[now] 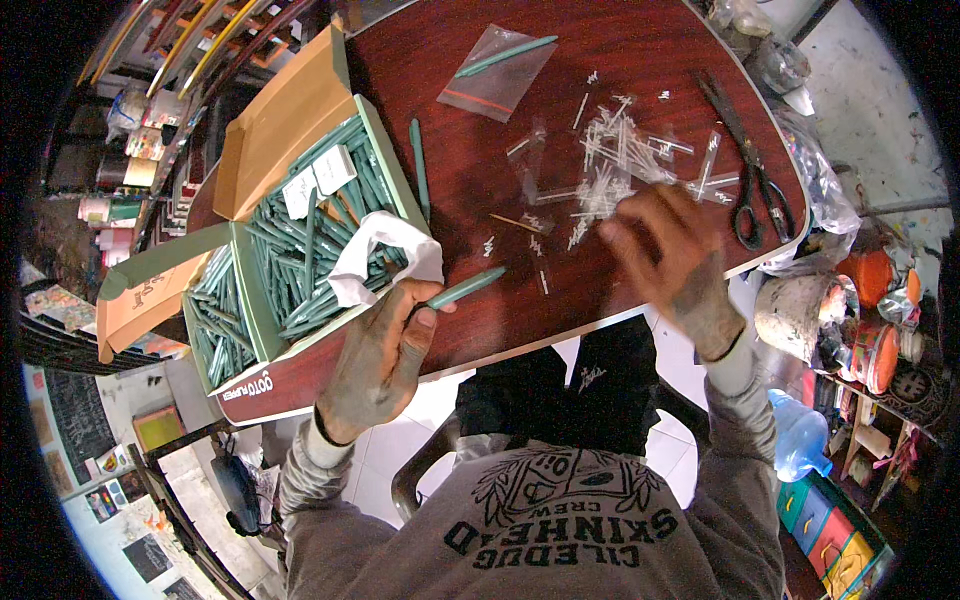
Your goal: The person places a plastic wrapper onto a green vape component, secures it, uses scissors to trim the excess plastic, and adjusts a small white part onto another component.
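Observation:
My left hand (pixel 390 355) is closed on a slim teal pen (pixel 465 287) near the table's front edge. My right hand (pixel 665 260), blurred, has loosely bent, parted fingers beside a scattered pile of small clear and white strips (pixel 620 150). Two open cardboard boxes (pixel 240 275) of teal pens stand at the left, with white paper cards (pixel 330 170) and a crumpled white cloth (pixel 405 255) on them. A loose pen (pixel 420 170) lies beside the boxes. Toward the back is a clear bag (pixel 480 95) with one pen on it. Black scissors (pixel 750 200) lie at the right.
The dark red table (pixel 400 50) has a pale edge. Shelves with jars (pixel 140 170) stand at the left. Plastic bags (pixel 810 160), orange containers (pixel 870 275), a blue water jug (pixel 800 440) and coloured drawers (pixel 820 525) are at the right. A chair (pixel 425 460) is below.

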Motion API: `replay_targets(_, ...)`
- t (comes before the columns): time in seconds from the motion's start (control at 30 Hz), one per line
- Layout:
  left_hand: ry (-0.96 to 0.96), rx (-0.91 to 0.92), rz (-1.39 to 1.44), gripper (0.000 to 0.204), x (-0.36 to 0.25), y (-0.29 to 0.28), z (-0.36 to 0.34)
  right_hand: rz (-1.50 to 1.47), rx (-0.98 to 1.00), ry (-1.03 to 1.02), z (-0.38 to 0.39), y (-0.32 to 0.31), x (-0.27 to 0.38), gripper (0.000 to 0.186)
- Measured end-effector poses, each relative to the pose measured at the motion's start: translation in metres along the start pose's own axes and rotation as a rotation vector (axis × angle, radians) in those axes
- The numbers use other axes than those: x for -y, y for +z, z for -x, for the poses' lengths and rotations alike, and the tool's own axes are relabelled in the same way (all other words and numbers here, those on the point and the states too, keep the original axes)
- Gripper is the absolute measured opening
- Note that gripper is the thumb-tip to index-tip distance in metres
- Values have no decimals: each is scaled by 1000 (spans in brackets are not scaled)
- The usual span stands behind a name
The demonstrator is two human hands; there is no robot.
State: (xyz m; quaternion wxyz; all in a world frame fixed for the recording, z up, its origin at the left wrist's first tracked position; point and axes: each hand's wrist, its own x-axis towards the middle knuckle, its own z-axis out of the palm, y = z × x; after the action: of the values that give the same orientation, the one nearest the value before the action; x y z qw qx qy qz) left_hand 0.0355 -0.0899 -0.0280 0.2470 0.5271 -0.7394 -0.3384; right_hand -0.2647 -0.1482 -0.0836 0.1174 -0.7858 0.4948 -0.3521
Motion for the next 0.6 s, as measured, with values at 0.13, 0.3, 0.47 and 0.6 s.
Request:
replay_targets(0.13,-1,126,-96,28,7,12,-2,138,-30,-76,-12,-13,-43,16)
replay_targets(0.3,250,4,-451,26,24,52,-5,100,13,-123,-33,2,-56,22)
replay_targets(0.47,260,-234,-538,33,36,79,6,200,35,-199,-51,25,-43,23)
replay_targets(0.6,275,-319,-579,42,33,84,6,379,-6,-144,-50,39,-56,26)
